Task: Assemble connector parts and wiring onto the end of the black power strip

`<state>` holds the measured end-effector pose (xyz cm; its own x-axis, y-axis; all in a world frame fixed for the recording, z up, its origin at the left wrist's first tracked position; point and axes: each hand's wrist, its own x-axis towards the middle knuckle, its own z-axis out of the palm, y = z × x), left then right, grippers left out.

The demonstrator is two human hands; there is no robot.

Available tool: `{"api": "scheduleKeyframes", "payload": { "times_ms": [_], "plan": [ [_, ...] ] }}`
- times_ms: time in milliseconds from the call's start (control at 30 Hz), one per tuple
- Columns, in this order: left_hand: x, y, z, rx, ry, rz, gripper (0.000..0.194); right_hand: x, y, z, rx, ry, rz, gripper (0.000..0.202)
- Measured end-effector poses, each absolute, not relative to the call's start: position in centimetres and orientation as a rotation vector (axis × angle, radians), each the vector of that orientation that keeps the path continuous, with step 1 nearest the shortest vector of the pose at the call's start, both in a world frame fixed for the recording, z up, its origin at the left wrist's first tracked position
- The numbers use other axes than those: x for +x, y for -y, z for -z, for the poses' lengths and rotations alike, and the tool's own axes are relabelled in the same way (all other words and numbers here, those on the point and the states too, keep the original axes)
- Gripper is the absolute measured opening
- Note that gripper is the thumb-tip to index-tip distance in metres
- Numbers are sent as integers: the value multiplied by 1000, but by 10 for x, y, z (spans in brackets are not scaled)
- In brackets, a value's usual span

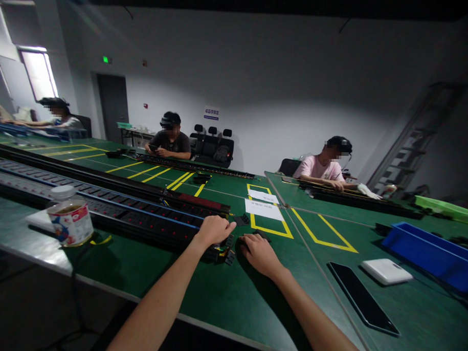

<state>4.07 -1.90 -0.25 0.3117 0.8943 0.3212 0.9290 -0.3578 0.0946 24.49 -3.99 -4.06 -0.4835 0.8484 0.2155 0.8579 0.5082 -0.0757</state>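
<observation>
My left hand [215, 231] rests over the right end of a long black rail assembly [151, 219] with rows of small red dots, its thumb pointing right; what its fingers hold, if anything, is hidden. Just right of it, my right hand [260, 253] lies low over the green table with curled fingers, beside a small dark part [263, 235]. Black connectors [230, 256] on short coloured wires hang off the rail's end between my hands. Another black connector piece [241, 220] lies just beyond them.
A lidded jar [71, 221] stands at left. Printed papers [264, 210] lie beyond my hands. At right are a tablet [362, 298], a white box [386, 271] and a blue bin [433, 256]. Several people sit across the table [310, 296].
</observation>
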Motion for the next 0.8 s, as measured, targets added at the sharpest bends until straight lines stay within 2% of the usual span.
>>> {"api": "scheduleKeyframes", "payload": {
  "times_ms": [800],
  "plan": [
    [41, 16, 4, -2462, 1719, 478, 70, 245, 39, 42, -1439, 2521, 81, 34]
  ]
}}
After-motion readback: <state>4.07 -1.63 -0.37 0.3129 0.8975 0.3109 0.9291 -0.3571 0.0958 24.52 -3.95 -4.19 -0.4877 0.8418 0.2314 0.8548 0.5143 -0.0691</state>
